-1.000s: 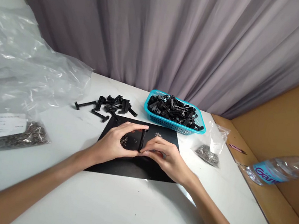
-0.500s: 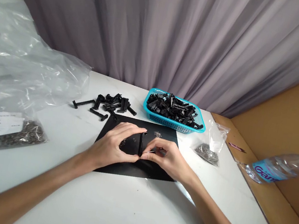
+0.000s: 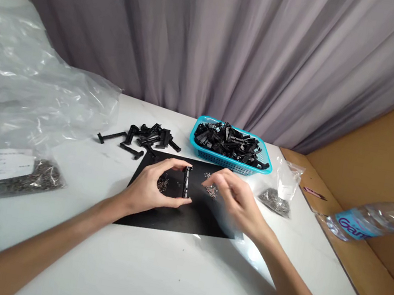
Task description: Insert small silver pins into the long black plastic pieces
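My left hand [image 3: 151, 182] grips a slim black plastic part [image 3: 186, 182] by its two ends, thumb at the near end and fingers at the far end. The part stands lengthwise over a black mat [image 3: 155, 216]. To its right, my right hand [image 3: 232, 194] is closed, fingertips curled together beside a small pile of tiny metal pieces [image 3: 211, 190]. Motion blurs this hand, and whatever it may hold is hidden. Another little pile of metal pieces [image 3: 163, 183] lies on the mat, partly behind my left hand.
Loose black plastic parts [image 3: 149, 137] lie behind the mat. A blue basket [image 3: 230, 162] holds many more. Bags of small metal pieces rest at left [image 3: 41, 177] and right [image 3: 274, 201]. A water bottle [image 3: 370, 219] lies at far right, by a cardboard wall [image 3: 386, 164].
My right hand has left the black part's near end and moved right, toward the metal pieces. My left hand still holds the part, which is now turned to show more of its face.
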Demonstrator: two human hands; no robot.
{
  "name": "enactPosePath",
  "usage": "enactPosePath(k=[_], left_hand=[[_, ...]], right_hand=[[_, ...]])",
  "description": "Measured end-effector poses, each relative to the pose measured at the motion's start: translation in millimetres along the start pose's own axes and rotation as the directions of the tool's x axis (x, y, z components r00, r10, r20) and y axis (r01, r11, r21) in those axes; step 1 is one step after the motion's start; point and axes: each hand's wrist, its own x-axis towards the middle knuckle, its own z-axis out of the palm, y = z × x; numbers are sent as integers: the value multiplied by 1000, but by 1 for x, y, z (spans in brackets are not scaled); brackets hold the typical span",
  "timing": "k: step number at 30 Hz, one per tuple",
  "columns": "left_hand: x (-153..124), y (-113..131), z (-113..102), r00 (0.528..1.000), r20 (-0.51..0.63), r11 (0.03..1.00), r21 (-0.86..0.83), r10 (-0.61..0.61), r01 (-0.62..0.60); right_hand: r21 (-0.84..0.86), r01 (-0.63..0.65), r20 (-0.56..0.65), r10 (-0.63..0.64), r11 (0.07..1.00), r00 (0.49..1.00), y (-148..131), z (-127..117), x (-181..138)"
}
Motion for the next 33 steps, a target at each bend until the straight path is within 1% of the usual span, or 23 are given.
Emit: enactPosePath(k=[2,3,5,7,9,12,14,16,22,28,33], left_hand=[[0,-1,2,1000,23,999,-41,-17,18],[0,-1,3,999,33,998,-52,-18,20],[-1,-2,4,999,39,998,-59,-16,19],[-1,-2,5,999,33,998,-54,-18,20],[-1,-2,5,999,28,999,-49,-21,22],[0,-2,4,999,30,999,-38,-24,25],[0,-3,4,999,30,999,-30,-25,26],[0,-4,3,999,28,1000,-24,-19,20],[-1,-4,4,1000,16,1000,-1,1,-1],[-2,-3,5,999,27,998,57,36,-37],[-4,-4,4,994,-10,983,152,108,-105]], right_hand=[[-74,31,-43,-35,997,998,3,-2,-3],[-116,26,-54,-33,993,998,5,-2,-4],[-152,-38,-67,28,988,997,9,0,-7],[-83,-137,-59,132,987,989,11,3,-8],[56,-195,0,195,979,981,10,5,-8],[247,-184,105,163,951,981,5,6,-6],[296,-152,112,124,943,986,2,6,-6],[275,-113,91,92,955,992,1,6,-5],[140,-19,49,13,990,999,5,6,-7],[38,59,85,-62,998,994,7,10,-8],[-112,163,115,-150,980,982,5,14,-9]])
